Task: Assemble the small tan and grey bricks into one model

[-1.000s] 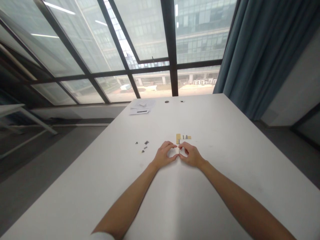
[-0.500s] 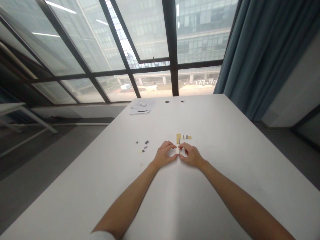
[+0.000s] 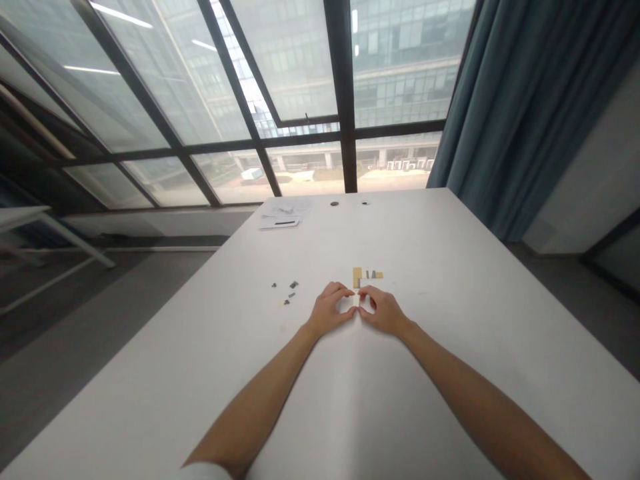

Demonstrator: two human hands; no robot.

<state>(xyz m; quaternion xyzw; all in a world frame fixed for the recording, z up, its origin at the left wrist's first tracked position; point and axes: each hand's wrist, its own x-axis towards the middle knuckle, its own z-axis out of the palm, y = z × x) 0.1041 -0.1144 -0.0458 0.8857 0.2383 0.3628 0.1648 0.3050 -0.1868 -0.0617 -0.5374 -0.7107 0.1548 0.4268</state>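
Note:
Both my hands rest together on the white table (image 3: 450, 347), fingertips meeting. My left hand (image 3: 329, 311) and my right hand (image 3: 381, 311) both pinch a small pale piece (image 3: 355, 301) held between them. Just beyond the fingers lies a small flat assembly of yellow and grey pieces (image 3: 366, 275) on the table. To the left of my left hand, several tiny dark pieces (image 3: 289, 293) are scattered on the tabletop.
Papers (image 3: 283, 215) lie at the table's far left edge, and two round holes (image 3: 334, 203) sit near the far edge. A large window is behind the table, a blue curtain (image 3: 520, 100) at the right, another table's corner (image 3: 25, 217) at the far left.
Nothing has visibly moved apart from small finger shifts on the pale piece.

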